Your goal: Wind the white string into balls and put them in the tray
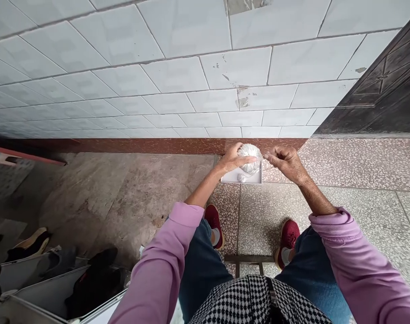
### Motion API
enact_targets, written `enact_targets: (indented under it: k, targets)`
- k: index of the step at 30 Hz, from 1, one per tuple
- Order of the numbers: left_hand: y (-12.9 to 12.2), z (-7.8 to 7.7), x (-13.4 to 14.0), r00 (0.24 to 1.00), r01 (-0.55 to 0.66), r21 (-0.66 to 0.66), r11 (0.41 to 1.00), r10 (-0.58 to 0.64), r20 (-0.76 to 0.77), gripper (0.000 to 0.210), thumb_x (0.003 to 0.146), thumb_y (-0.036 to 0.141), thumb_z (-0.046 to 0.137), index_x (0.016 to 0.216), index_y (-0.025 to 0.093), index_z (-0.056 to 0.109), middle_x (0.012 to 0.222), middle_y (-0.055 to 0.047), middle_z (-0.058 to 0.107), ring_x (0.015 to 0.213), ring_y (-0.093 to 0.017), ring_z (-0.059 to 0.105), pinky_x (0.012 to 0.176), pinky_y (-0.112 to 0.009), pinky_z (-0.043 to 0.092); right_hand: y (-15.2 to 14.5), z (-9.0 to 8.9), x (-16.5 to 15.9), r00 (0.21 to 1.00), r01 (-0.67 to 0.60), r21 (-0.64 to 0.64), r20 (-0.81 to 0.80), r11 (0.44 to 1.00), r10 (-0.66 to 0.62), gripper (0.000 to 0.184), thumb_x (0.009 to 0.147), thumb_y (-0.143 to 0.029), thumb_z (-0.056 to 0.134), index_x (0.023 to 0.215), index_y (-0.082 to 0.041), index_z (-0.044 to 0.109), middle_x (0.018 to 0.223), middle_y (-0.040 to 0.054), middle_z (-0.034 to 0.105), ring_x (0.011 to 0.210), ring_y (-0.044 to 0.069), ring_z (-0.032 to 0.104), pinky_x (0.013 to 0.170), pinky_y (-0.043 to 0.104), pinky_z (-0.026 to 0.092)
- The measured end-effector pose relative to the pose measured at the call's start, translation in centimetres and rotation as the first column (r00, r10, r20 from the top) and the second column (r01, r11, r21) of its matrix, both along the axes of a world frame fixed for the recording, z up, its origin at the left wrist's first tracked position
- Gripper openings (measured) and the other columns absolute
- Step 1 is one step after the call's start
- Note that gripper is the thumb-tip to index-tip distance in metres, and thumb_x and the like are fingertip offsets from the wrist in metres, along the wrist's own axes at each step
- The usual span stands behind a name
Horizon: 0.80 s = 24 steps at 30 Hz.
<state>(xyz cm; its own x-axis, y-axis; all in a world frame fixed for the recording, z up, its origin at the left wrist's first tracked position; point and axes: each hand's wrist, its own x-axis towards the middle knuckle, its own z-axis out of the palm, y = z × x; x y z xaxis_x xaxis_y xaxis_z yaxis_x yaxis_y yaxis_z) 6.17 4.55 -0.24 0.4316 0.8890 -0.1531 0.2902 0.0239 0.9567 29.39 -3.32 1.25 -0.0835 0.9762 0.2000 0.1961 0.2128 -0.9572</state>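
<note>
My left hand (232, 158) is wrapped around a ball of shiny white string (248, 153), its thumb lying across the front. The ball's surface looks wound, with fine ribs. Just to the right, my right hand (285, 163) is closed in a pinch, its fingertips almost at the ball's edge. Whatever is between those fingertips is too small to make out. Beneath the ball lies a shallow white tray (230, 178), partly covered by the left hand and the ball. A small crumpled whitish lump (241, 178) rests in the tray.
A tiled wall (191, 103) with a red-brown base rises in front. Shoes (96, 274) in pale boxes stand at lower left. My red shoes (290, 234) are on the speckled floor (259, 216), with a dark metal bar (248, 258) between them. A dark door (380, 103) is at right.
</note>
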Motion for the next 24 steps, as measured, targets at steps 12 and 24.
enact_targets:
  k: [12,24]
  targets:
    - [-0.1,0.8,-0.2,0.927,0.33,-0.085,0.94,-0.34,-0.159,0.069,0.068,0.054,0.095,0.12,0.017,0.072,0.112,-0.01,0.073,0.109,-0.032,0.069,0.099,-0.047,0.057,0.0,-0.7,-1.0,0.989,-0.067,0.009,0.131,0.998,0.065,0.056,0.099,-0.066,0.079,0.07,-0.023,0.057,0.066,-0.0032,0.046,0.065,0.014,0.039,0.062,0.033,0.032]
    - [-2.0,1.4,-1.9,0.869,0.472,-0.2,0.859,-0.416,0.268,0.09,0.061,0.076,0.095,0.131,0.021,0.078,0.118,-0.014,0.082,0.124,-0.039,0.075,0.106,-0.051,0.058,1.5,-0.5,-1.4,0.977,-0.172,-0.098,-0.145,0.98,0.157,0.059,0.087,-0.073,0.091,0.073,-0.024,0.061,0.061,-0.006,0.047,0.055,0.01,0.038,0.051,0.029,0.03]
